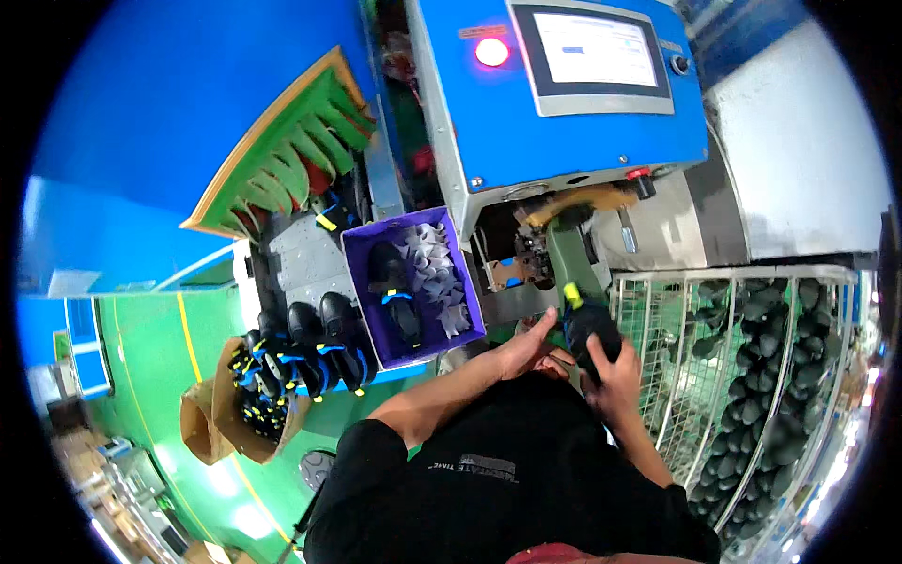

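Grey table (303, 263), green floor (218, 324), blue machine (564, 141) — right hand (617, 378) holding shoe (589, 324)

Matt black cloth covers you at bottom center in a soft shirt (413, 498), and you hold a dark, matt shoe upper (590, 329) that looks like cloth right of center. At top center, smooth painted metal forms a blue machine housing (564, 146) around a glossy screen (597, 49). Rough-edged brown cardboard cartons (197, 428) stand at lower left on a smooth, shiny green floor (146, 348).
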Available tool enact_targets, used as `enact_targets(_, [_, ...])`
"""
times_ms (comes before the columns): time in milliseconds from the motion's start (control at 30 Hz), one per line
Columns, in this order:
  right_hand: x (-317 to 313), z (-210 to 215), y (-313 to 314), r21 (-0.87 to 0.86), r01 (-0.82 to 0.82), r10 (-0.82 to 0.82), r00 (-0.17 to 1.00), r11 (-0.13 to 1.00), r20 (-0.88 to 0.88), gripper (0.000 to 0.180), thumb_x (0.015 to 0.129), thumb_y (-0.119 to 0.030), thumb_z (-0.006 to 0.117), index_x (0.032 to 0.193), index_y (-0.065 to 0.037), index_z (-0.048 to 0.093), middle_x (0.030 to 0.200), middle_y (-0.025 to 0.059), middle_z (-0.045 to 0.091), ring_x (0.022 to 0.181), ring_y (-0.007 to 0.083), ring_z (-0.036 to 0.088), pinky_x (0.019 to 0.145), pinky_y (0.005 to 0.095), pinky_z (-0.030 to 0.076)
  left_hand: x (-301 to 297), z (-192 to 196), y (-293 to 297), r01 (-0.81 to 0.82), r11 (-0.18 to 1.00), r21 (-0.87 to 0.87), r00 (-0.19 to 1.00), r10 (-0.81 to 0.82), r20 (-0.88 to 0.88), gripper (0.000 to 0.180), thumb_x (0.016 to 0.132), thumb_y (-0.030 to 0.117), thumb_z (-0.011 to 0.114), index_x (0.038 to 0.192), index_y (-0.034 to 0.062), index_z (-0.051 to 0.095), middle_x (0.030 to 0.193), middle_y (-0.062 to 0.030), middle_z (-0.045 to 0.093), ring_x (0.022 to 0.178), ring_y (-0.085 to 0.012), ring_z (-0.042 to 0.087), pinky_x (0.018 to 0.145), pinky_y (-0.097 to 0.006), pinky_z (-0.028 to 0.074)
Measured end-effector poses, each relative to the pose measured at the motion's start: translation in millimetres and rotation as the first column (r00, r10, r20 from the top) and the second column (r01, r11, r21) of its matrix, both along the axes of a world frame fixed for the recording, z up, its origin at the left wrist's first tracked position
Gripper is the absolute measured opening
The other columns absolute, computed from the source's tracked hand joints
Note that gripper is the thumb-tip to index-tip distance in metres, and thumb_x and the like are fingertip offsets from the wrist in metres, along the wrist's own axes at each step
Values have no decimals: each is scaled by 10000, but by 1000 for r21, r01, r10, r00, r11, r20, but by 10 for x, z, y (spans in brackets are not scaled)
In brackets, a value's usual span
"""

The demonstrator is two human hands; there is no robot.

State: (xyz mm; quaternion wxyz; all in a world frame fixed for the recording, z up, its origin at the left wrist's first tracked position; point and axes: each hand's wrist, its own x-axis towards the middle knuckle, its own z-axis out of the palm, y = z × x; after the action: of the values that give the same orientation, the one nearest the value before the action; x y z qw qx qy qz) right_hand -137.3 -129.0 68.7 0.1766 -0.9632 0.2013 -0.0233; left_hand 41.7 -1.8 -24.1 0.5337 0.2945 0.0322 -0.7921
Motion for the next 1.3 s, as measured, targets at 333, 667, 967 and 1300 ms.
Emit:
enact_targets(333, [313, -680, -871, 962, 268, -387, 892, 42, -232, 864, 877, -292, 805, 1588, -93, 357, 1399, 151, 604, 1235, 207, 587, 1036, 369, 486, -290, -56, -54, 210, 950, 229, 848, -294, 442, 575, 966, 520, 623, 1288, 45, 641, 1176, -81, 669, 1051, -204, 633, 957, -348, 499])
enact_targets(667, [-781, -1271, -1478, 949, -91, -540, 837, -302, -92, 686, 995, -74, 664, 1594, -14, 333, 1338, 190, 634, 1182, 316, 660, 955, 425, 575, -368, -415, 35, -284, 836, 470, 823, -39, 566, 708, 955, 593, 618, 1360, 19, 535, 1204, -156, 654, 979, -320, 699, 800, -469, 613])
enact_targets(967, [127, -836, -2731, 986, 168, -332, 930, 6, -157, 736, 968, -495, 682, 1386, 94, 543, 1262, 226, 649, 1056, 309, 693, 881, 429, 586, -1096, 72, -654, -263, 805, 532, 690, -228, 686, 497, 968, 516, 685, 1072, 30, 710, 992, -68, 730, 839, -179, 693, 748, -336, 556])
enact_targets(1300, [378, -1035, -1808, 817, 52, -4, 998, -575, -66, 534, 921, -57, 713, 1419, -27, 523, 1176, 147, 695, 1005, 300, 722, 828, 408, 620, -894, 91, -32, -503, 798, 333, 706, 157, 690, 485, 968, 518, 669, 1117, 57, 654, 936, -45, 682, 780, -179, 669, 642, -326, 538])
